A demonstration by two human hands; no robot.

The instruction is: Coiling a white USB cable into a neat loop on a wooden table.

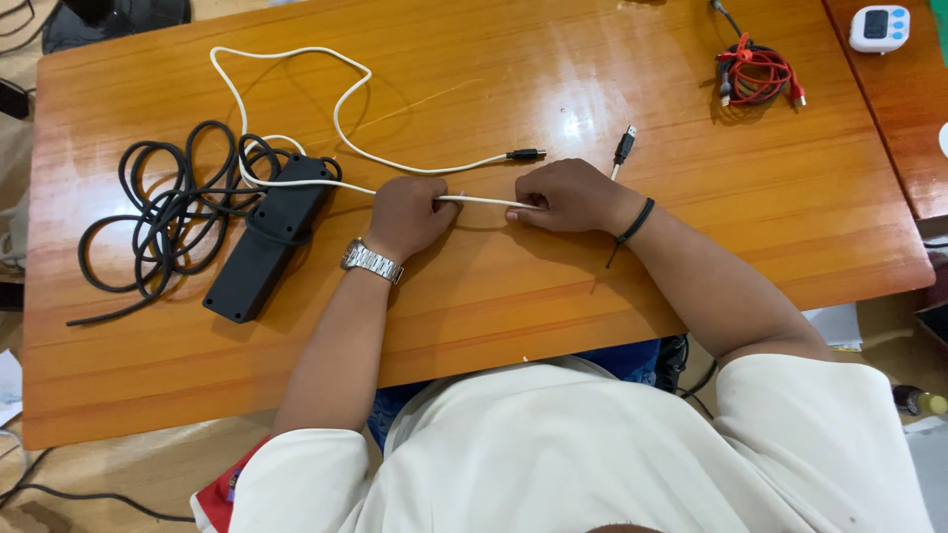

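My left hand [407, 215] and my right hand [565, 194] both pinch a thin white cable [479, 200], stretched straight between them on the wooden table [474, 316]. The cable loops away to the far left and returns, with one black plug end [526, 154] lying just beyond my hands. Its other black plug [625, 145] sticks out past my right hand. A metal watch sits on my left wrist, a black band on my right.
A black power strip [267, 239] with its coiled black cord [163, 212] lies at the left. A bundle of red cables [755, 74] rests at the far right, and a small white timer [879, 28] stands on the neighbouring table.
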